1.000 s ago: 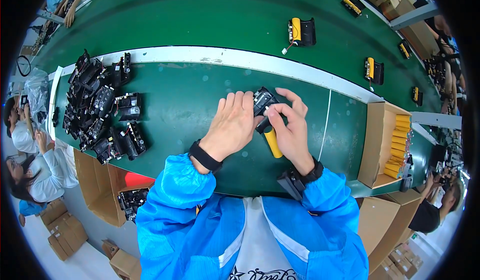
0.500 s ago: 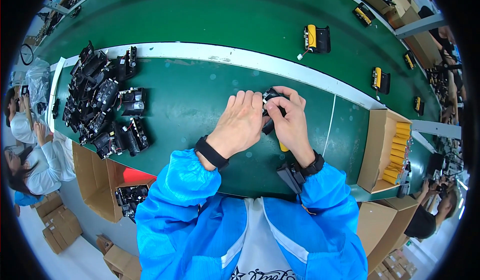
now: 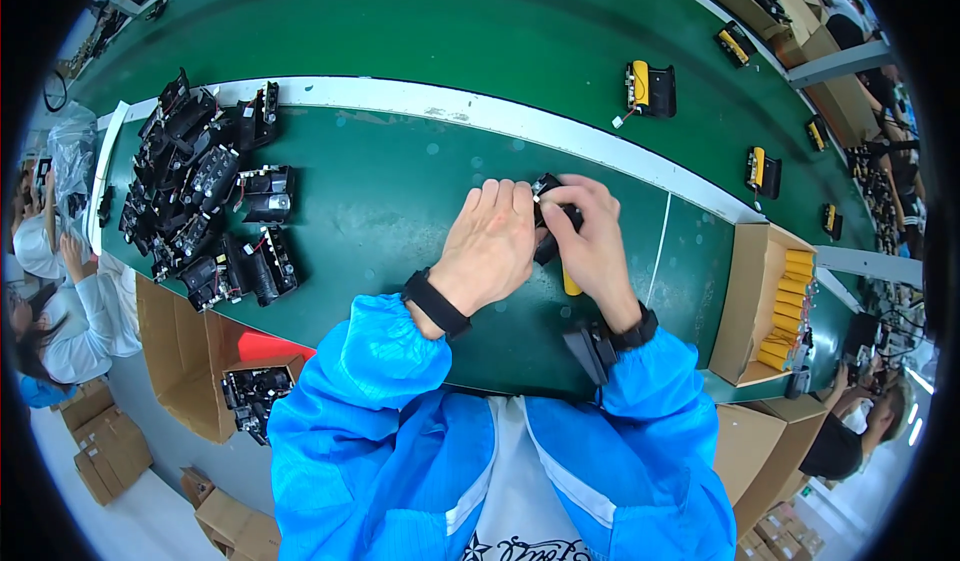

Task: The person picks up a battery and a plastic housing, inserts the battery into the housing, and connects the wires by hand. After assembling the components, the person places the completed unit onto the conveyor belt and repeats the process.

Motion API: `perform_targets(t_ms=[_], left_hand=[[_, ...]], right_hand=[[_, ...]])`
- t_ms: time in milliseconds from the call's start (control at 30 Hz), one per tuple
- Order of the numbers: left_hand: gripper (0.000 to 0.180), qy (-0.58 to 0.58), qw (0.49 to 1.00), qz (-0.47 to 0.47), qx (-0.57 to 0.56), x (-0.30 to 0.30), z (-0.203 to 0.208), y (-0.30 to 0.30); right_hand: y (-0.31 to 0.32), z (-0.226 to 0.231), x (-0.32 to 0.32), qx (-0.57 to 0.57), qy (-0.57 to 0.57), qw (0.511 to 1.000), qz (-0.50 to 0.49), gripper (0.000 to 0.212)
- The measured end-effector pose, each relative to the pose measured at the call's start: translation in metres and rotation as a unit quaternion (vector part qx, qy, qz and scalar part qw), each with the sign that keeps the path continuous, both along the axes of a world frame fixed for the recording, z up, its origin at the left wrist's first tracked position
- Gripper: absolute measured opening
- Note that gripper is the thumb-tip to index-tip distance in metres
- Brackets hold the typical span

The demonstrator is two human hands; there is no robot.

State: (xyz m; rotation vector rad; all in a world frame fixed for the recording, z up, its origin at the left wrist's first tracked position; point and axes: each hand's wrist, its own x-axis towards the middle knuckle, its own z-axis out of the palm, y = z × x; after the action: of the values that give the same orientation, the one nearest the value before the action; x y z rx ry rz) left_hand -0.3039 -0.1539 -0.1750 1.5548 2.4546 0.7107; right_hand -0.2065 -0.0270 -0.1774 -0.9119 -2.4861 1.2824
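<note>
Case (image 3: 546,250) held firm by left hand (image 3: 490,239), far end pinched in right hand (image 3: 594,236); looks light, stiff, probably slick, best gripped by its edges, though much is hidden.

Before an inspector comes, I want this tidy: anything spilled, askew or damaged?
Nothing looks spilled. The long white strip shows scuffed grey patches, perhaps wear. Left, black plastic housings lie heaped at mixed angles; one dark angular part lies apart, near the black wristband on the right hand.
</note>
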Motion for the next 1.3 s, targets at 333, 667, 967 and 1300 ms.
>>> perform_targets(t_ms=[333, 667, 967, 1300], left_hand=[[0.036, -0.018, 0.999, 0.028, -0.007, 0.012, 0.003, 0.002], [0.037, -0.025, 0.992, 0.114, -0.045, 0.035, 0.006, 0.013], [0.033, 0.014, 0.988, 0.15, -0.046, 0.038, 0.003, 0.018], [0.043, -0.063, 0.997, 0.043, 0.006, 0.02, 0.004, -0.01]], right_hand=[[0.023, 0.038, 0.047, -0.033, -0.189, 0.974, 0.117, 0.032], [0.016, 0.014, 0.046, 0.11, 0.031, 0.993, 0.02, 0.037], [-0.011, 0.013, 0.026, 0.14, 0.143, 0.98, 0.003, 0.03], [-0.023, 0.005, 0.018, 0.142, 0.137, 0.978, 0.07, 0.024]])
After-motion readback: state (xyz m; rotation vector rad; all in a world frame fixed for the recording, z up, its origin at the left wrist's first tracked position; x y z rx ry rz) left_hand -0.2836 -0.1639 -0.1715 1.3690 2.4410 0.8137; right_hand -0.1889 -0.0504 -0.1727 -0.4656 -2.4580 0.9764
